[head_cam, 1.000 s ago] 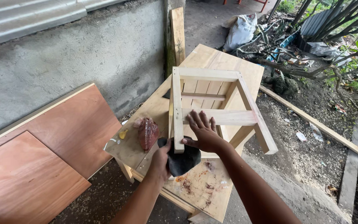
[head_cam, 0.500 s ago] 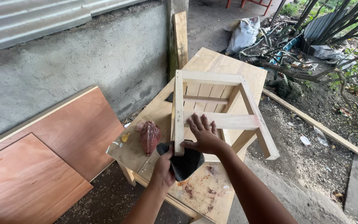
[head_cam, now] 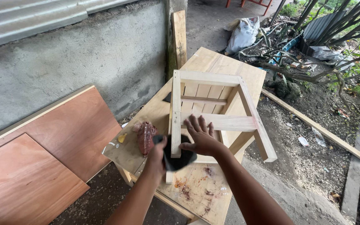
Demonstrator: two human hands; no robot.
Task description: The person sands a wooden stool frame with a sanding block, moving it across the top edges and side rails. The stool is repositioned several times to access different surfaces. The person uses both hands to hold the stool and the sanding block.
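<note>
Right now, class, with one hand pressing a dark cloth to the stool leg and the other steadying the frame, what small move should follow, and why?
Probably a short slide of the dark cloth along the stool leg. The left hand presses the cloth around the leg's near end, while the right hand lies flat on the crossbar, steadying the frame. Most of that leg looks bare and pale.

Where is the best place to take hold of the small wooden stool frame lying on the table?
Probably the upper cross rail of the wooden stool frame, from above: it lies bare, narrow enough to wrap, beside the right hand. The left hand presses a dark cloth at the near leg.
</note>
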